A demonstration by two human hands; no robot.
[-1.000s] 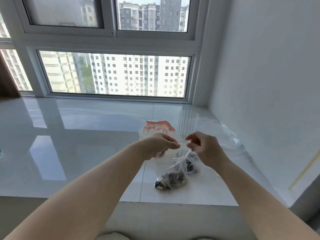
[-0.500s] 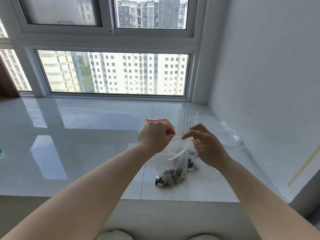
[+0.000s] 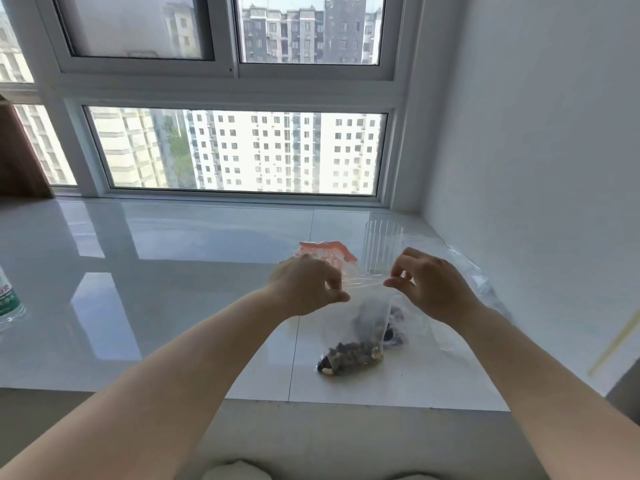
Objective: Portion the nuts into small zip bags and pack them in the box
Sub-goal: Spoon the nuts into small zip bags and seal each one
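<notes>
A small clear zip bag with mixed dark and pale nuts in its bottom stands on the white sill. My left hand pinches the left end of its top strip. My right hand pinches the right end with thumb and forefinger, and the strip is stretched straight between them. Behind the held bag lies a second small bag of nuts, partly hidden. A bigger bag with orange print sits behind my left hand. No box is in view.
A clear ribbed plastic cup stands upright beyond my hands. Clear plastic wrapping lies along the right wall. A bottle with a green label stands at the far left edge. The glossy sill ends in a front edge near me.
My hands have moved apart along the bag's top strip, the right one sliding right. The bag now hangs taller and straighter between them.
</notes>
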